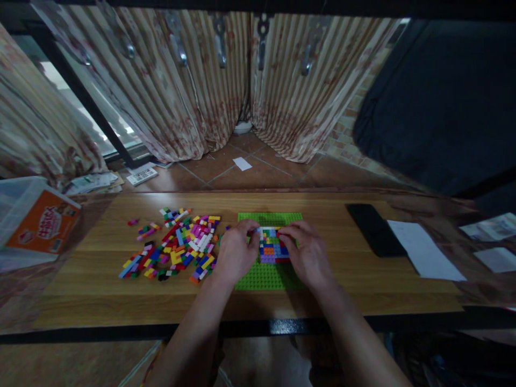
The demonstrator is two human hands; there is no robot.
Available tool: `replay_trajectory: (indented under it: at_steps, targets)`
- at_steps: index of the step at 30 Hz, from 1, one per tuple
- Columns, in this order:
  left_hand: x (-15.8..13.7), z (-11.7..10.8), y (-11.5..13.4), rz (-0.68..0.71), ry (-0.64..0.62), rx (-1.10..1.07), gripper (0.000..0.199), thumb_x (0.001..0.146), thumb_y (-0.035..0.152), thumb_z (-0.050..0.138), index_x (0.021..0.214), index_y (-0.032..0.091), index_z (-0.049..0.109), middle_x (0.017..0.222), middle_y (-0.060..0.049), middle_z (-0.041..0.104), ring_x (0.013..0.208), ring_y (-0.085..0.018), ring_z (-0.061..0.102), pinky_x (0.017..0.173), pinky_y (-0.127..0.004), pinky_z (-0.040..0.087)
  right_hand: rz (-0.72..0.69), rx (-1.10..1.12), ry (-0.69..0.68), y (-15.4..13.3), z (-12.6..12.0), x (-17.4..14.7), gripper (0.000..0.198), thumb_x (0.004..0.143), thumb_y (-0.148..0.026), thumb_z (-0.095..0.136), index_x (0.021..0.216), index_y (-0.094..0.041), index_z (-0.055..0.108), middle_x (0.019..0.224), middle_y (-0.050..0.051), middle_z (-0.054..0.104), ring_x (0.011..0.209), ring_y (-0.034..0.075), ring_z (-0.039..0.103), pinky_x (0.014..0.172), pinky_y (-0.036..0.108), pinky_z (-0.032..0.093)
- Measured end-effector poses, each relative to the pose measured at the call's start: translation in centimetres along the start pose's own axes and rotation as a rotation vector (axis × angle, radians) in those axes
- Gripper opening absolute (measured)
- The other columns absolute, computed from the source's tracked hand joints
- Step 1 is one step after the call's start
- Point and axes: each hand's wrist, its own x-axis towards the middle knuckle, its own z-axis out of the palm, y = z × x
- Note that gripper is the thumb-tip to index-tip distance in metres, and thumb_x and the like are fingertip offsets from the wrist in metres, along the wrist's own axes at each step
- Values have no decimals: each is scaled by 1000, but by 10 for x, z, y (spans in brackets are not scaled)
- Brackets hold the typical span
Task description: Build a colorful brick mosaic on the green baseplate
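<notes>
On a green studded baseplate [266, 278] lies a rectangular build of toy bricks [269, 251] in blue, orange, purple, red, yellow and white. My left hand [237, 251] is closed at the build's upper left edge, its thumb and fingertips on the bricks there. Across from it, my right hand [309, 251] is closed with bent fingers on the upper right part of the build. The fingers cover both side edges, so any single small brick in them is hidden. Left of the plate spreads a loose pile of mixed toy bricks [197, 242].
The wooden table [80, 301] has a dark front edge. To the right lie a black phone-like slab [374, 230] and white paper [425, 250]. A clear plastic box [18, 188] with an orange label stands at far left. Striped curtains [209, 97] hang behind.
</notes>
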Motion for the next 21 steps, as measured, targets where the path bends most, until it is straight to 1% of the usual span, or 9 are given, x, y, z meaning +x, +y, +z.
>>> replay_trajectory:
  at_steps: [6, 14, 17, 21]
  targets:
    - [0, 1, -2, 3, -16, -24, 18, 85, 13, 52, 92, 20, 67, 90, -3, 74, 85, -18, 69, 79, -29, 53, -53, -69, -59, -6, -1, 1, 26, 93, -20, 45, 89, -20, 71, 94, 8, 61, 89, 22, 56, 80, 36, 47]
    - [-3, 1, -3, 19, -30, -29, 21, 87, 14, 51, 97, 20, 69, 93, -4, 74, 86, -18, 69, 79, -30, 53, -80, -120, -92, 0, 2, 1, 27, 93, -20, 44, 85, -22, 70, 92, 8, 59, 85, 22, 56, 76, 34, 47]
    - [-4, 2, -4, 29, -34, -22, 22, 87, 15, 51, 98, 21, 69, 94, -4, 74, 87, -18, 69, 81, -30, 53, -69, -98, -68, -1, 3, 1, 27, 92, -22, 45, 82, -22, 70, 91, 8, 60, 85, 22, 57, 77, 34, 47]
    - [-5, 3, -4, 23, -35, -13, 22, 88, 15, 51, 98, 21, 70, 94, -3, 74, 86, -18, 69, 80, -29, 54, 8, -1, 30, -7, 4, 1, 23, 90, -23, 49, 83, -22, 70, 91, 7, 63, 85, 21, 60, 81, 35, 48]
